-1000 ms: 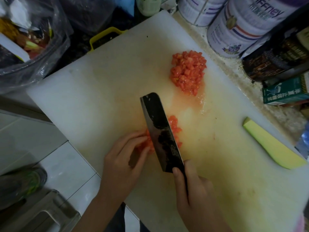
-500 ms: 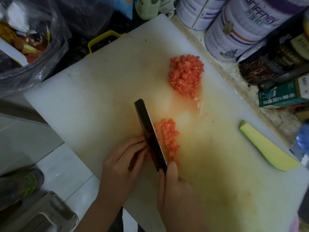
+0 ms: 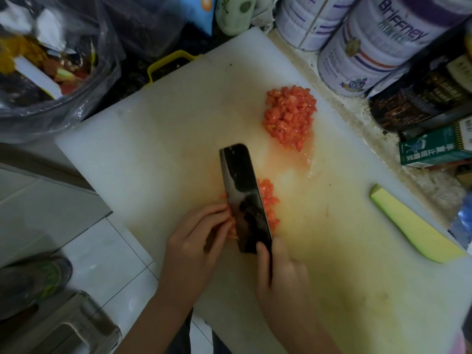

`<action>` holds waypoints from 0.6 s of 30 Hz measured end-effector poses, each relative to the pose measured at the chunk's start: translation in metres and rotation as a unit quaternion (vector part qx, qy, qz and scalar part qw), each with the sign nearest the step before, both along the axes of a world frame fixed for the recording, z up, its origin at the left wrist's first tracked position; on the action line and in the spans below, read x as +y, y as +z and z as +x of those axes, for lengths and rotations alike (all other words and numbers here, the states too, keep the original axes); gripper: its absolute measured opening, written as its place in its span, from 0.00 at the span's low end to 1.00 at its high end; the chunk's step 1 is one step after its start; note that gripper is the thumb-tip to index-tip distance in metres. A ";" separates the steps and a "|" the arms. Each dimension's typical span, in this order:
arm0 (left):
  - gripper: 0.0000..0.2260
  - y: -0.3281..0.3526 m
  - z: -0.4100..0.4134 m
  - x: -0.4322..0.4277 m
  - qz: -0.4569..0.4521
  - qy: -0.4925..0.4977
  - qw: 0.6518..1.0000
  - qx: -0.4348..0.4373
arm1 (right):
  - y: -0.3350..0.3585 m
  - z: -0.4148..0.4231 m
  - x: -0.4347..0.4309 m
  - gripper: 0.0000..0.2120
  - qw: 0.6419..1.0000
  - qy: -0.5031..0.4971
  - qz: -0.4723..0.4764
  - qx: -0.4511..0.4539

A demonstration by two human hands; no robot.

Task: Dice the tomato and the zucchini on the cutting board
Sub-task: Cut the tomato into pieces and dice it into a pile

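White cutting board (image 3: 178,123) under you: your right hand (image 3: 281,282) gripped the cleaver (image 3: 242,195), your left hand (image 3: 196,241) curled, pinching tomato pieces (image 3: 232,227) against its blade; zucchini (image 3: 413,226) lay rightward, the diced pile (image 3: 290,116) farther.

Cutting board (image 3: 158,139): white plastic, matt, stained orange-yellow towards the middle, with a wet sheen of juice beside the tomato (image 3: 290,117), whose cut cubes glisten. Knife (image 3: 242,190): dark metal blade, glossy, with pale reflections. Zucchini (image 3: 411,226): smooth, matt, pale yellow-green cut face. Tin (image 3: 378,47): glossy printed wall. Bag (image 3: 97,80): thin clear plastic, crinkled and shiny. Carton (image 3: 434,149): printed green card. Bench (image 3: 362,131): speckled, rough-looking, stone-like surface. Floor tiles (image 3: 107,251): white, smooth, glossy.
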State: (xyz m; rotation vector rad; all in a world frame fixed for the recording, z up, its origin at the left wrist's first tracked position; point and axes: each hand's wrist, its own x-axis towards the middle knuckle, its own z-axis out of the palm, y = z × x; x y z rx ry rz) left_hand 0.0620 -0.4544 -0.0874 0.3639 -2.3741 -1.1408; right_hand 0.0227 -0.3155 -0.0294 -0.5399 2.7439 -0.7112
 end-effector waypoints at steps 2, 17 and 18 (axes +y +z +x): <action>0.08 -0.001 -0.002 -0.001 -0.001 -0.001 1.000 -0.002 | 0.000 -0.014 -0.015 0.21 1.000 -0.009 -0.003 -0.009; 0.16 0.006 0.015 -0.008 0.033 0.000 0.999 -0.037 | 0.014 0.010 0.019 0.13 0.999 0.021 -0.041 0.018; 0.15 0.005 0.017 -0.007 0.020 -0.005 0.999 -0.032 | 0.014 0.011 0.018 0.13 0.999 0.018 -0.037 0.024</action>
